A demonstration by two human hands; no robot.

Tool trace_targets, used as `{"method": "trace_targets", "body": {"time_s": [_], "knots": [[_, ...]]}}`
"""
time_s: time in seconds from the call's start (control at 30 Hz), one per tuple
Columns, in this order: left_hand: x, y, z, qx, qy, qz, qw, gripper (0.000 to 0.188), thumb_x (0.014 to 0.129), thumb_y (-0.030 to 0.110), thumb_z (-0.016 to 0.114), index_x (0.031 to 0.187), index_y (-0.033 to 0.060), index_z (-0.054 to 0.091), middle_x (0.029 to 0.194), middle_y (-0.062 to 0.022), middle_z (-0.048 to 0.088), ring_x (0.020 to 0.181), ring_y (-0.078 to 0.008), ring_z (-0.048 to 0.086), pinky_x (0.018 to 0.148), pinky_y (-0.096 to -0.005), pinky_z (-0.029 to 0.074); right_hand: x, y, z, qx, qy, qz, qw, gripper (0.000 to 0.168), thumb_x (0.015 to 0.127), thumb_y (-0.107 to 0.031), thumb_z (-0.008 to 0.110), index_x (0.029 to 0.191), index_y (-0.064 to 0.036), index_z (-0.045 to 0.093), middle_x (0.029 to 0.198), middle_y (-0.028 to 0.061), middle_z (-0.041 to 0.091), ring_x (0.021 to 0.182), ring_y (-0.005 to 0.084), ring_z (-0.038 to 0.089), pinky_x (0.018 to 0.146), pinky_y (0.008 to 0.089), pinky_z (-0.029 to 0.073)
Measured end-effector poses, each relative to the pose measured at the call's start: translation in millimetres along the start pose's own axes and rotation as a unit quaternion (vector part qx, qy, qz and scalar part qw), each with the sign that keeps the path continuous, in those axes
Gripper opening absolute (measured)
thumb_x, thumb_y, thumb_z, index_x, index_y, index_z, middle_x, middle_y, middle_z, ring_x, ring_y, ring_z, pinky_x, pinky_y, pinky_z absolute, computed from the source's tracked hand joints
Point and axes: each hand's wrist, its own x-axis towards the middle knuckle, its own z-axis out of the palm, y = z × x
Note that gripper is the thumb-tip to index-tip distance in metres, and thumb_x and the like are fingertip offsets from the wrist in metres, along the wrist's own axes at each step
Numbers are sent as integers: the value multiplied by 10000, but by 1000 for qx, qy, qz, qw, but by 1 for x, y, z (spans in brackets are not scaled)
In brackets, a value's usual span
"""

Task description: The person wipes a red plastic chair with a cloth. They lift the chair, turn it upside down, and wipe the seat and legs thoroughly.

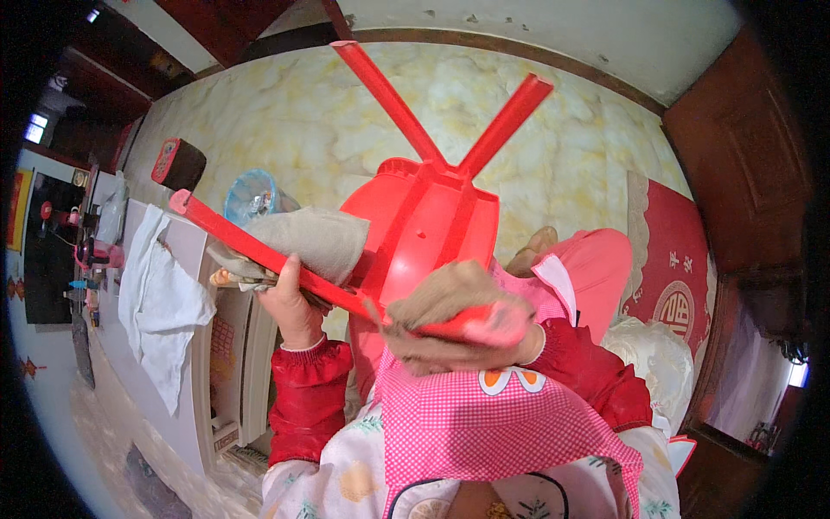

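A red plastic stool lies upside down over my lap, its underside facing up. Two of its legs point away from me over the floor. My left hand grips the left leg, thumb on top. Against the far side of that leg is a grey-beige cloth. My right hand, blurred, holds a brown cloth around the near right leg, whose red surface shows partly between the folds. Most of the right fingers are hidden by the cloth.
A blue waste basket and a dark box-shaped stool stand beyond the left leg. At left, a white cloth hangs over a white cabinet. A red mat and a white plastic bag lie at right.
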Motion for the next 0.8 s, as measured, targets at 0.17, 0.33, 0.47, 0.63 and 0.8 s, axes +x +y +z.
{"method": "trace_targets", "body": {"time_s": [0.17, 0.33, 0.47, 0.63, 0.8], "knots": [[8, -10, 0, -85, 49, -17, 995, 378, 762, 84, 581, 1126, 25, 499, 900, -76, 577, 779, -232, 618, 697, -368, 537, 1, 17, 13, -141, -58, -59, 987, 414, 798, -94, 667, 1164, 4, 501, 1179, 194, 538, 1030, 332, 571, 820, 402, 472], [18, -34, -28, -100, 28, -39, 994, 477, 770, 107, 560, 1226, 16, 458, 1082, -118, 556, 972, -275, 593, 841, -418, 507, -6, 49, 23, -122, -71, 135, 981, 441, 755, -134, 694, 1161, -80, 529, 1079, 118, 546, 1023, 335, 537, 884, 397, 436], [16, -30, -22, -135, 13, -33, 990, 529, 769, 113, 551, 1275, 13, 431, 1170, -139, 540, 1063, -303, 566, 912, -452, 484, 13, 13, 12, -22, -55, 99, 993, 557, 685, -123, 767, 1176, -32, 522, 1127, 139, 564, 1065, 294, 555, 929, 377, 435], [19, -36, -27, -153, 10, -31, 988, 544, 772, 123, 544, 1288, 8, 419, 1190, -146, 536, 1082, -311, 558, 924, -464, 478, 16, 14, 14, 171, -85, 54, 980, 666, 680, -36, 782, 1268, -6, 470, 1207, 109, 549, 1135, 174, 518, 984, 321, 409], [20, -36, -29, -113, 14, -41, 993, 468, 792, 187, 553, 1222, 30, 452, 1119, -129, 558, 1018, -301, 578, 882, -439, 488, -4, 56, 15, -101, -62, 74, 990, 531, 661, -85, 699, 1172, -72, 553, 1123, 146, 591, 1028, 365, 552, 886, 432, 444]]}}
